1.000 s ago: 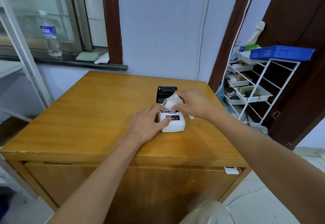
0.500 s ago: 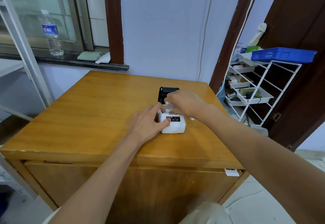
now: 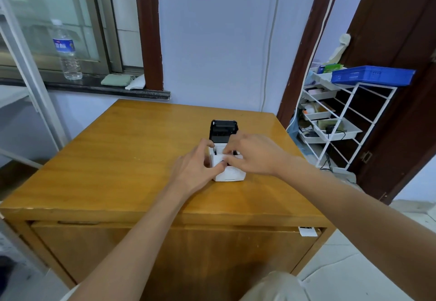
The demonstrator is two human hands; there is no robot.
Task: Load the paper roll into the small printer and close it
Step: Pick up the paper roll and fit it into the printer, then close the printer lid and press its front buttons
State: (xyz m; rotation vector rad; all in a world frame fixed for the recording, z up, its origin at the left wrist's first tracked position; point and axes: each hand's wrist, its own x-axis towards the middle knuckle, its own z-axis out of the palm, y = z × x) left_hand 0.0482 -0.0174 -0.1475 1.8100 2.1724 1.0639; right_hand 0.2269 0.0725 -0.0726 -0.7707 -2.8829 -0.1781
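A small white printer (image 3: 232, 174) sits on the wooden table (image 3: 122, 159), its black lid (image 3: 223, 130) standing open at the back. White paper (image 3: 220, 156) lies in and over the open compartment; the roll itself is mostly hidden by fingers. My left hand (image 3: 195, 171) grips the printer's left side, thumb and fingertips touching the paper. My right hand (image 3: 253, 154) reaches in from the right, its fingertips pinching the paper over the compartment.
A water bottle (image 3: 67, 50) and folded cloths (image 3: 118, 80) rest on the window ledge at the back left. A white wire rack (image 3: 342, 121) with a blue tray (image 3: 372, 75) stands right of the table, by a dark door.
My right hand lowered the roll from above the printer into the open compartment. My left hand moved up from the printer's front to its left side and the paper.
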